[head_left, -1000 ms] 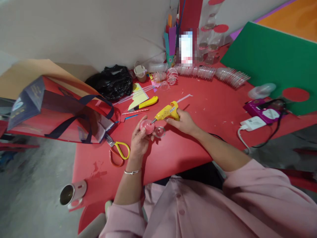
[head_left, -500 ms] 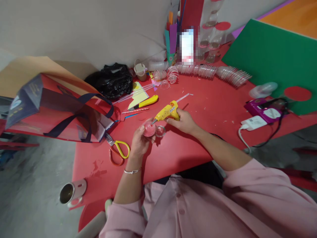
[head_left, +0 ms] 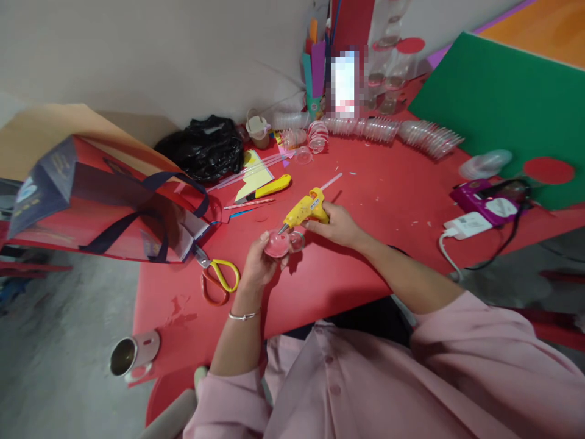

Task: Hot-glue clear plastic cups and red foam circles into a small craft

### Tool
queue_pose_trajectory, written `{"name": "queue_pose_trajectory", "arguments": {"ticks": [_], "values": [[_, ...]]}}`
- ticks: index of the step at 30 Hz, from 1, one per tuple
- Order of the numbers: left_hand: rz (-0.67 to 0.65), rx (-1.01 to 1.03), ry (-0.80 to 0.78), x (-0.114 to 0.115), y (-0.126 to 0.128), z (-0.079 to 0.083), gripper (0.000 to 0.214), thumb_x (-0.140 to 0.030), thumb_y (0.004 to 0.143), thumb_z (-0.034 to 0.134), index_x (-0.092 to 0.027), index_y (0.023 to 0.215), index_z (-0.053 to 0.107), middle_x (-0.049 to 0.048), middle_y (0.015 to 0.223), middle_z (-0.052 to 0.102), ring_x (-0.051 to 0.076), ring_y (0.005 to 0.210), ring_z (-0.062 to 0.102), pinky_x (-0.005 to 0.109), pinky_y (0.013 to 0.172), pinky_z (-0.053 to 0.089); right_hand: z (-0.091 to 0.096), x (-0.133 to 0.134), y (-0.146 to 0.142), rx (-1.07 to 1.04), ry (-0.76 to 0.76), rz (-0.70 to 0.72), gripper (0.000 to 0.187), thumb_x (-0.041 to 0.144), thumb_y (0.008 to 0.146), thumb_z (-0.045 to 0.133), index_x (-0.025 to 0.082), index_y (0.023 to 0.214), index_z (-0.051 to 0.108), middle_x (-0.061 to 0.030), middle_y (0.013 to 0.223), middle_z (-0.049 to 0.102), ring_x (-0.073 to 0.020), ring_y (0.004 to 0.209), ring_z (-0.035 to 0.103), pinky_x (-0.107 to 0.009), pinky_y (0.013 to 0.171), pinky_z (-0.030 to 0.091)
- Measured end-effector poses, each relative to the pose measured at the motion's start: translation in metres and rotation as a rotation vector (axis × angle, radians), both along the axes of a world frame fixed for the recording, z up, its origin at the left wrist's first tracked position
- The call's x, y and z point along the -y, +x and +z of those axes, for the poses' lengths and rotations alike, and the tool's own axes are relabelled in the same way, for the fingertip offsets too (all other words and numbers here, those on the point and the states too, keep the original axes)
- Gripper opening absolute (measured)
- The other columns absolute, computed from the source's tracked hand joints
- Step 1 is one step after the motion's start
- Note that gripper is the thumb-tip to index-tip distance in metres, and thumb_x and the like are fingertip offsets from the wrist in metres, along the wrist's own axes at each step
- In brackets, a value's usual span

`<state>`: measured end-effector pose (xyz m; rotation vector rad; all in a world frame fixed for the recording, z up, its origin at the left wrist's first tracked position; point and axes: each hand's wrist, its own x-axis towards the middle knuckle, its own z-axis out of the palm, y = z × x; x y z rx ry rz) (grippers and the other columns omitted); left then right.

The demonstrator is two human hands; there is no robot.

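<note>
Currently, the left hand has its grip closed on a small, round, pinkish plastic piece, held over the red surface with a clear disc just beside it. The right hand clasps a yellow glue gun, its metal nozzle at the piece's far edge; whether they touch, I cannot tell.

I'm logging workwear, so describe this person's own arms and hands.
Loose light-pink fabric sleeves end near the elbows, leaving the forearms bare. A thin, silver-coloured bangle circles the left wrist. The left hand and right hand wear no gloves.
</note>
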<state>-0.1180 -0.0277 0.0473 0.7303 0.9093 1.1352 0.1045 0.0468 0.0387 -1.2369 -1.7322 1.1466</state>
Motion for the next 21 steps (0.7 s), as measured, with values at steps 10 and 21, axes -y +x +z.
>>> {"name": "queue_pose_trajectory", "arguments": {"ticks": [10,21], "values": [[0.106,-0.006,0.040,0.002,0.000,-0.005,0.052,-0.057,0.081,0.084,-0.010,0.102,0.079,0.0117,0.084,0.080,0.012,0.049,0.062,0.021,0.038,0.045,0.000,0.000,0.001,-0.022,0.000,0.025,0.047,0.064,0.079,0.074,0.020,0.094,0.068,0.0007,0.076,0.060,-0.0164,0.070,0.052,-0.031,0.066,0.040],[0.164,0.018,0.092,0.003,0.002,0.006,0.068,-0.058,0.077,0.091,-0.013,0.125,0.075,0.0067,0.087,0.078,0.013,0.058,0.069,0.020,0.045,0.051,0.002,-0.002,0.001,-0.005,0.039,-0.038,0.051,0.067,0.078,0.075,0.019,0.090,0.065,0.0001,0.075,0.062,-0.0157,0.068,0.053,-0.030,0.064,0.040]]}}
